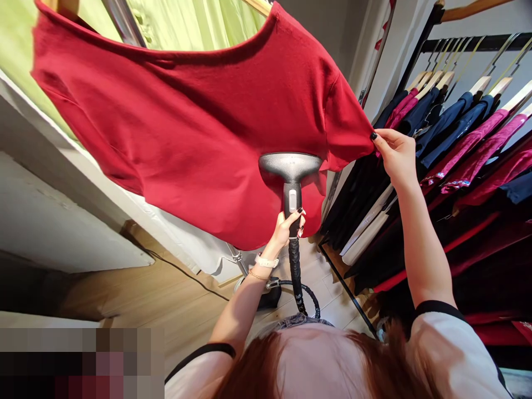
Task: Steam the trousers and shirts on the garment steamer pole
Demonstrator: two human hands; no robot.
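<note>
Wood-look flooring (166,299) runs below you, pale green fabric (187,22) hangs behind, and a rack of dark blue, maroon and black garments (457,133) on wooden hangers (477,84) fills your right side under a black rail (469,43). Straight ahead of you a red T-shirt (187,127) hangs spread wide, its neckline up at the top of the view. Your left hand (287,227) is wrapped around the handle of the steamer (291,165), fingers curled tight about the grip just under the pale switch, and the steamer's wide grey head sits flat against the lower part of the shirt. A black ribbed hose (296,277) drops from the handle and curves down toward the dark base unit (270,296) on the floor. On that wrist you wear a pale watch (266,261) and a thin bracelet (258,275). Your right hand (394,152) is lifted to the shirt's sleeve edge, thumb and fingertips pinching the hem and pulling the cloth taut away from the steamer head, just in front of the hanging garments. Both of your arms show bare below white sleeves with black trim.
</note>
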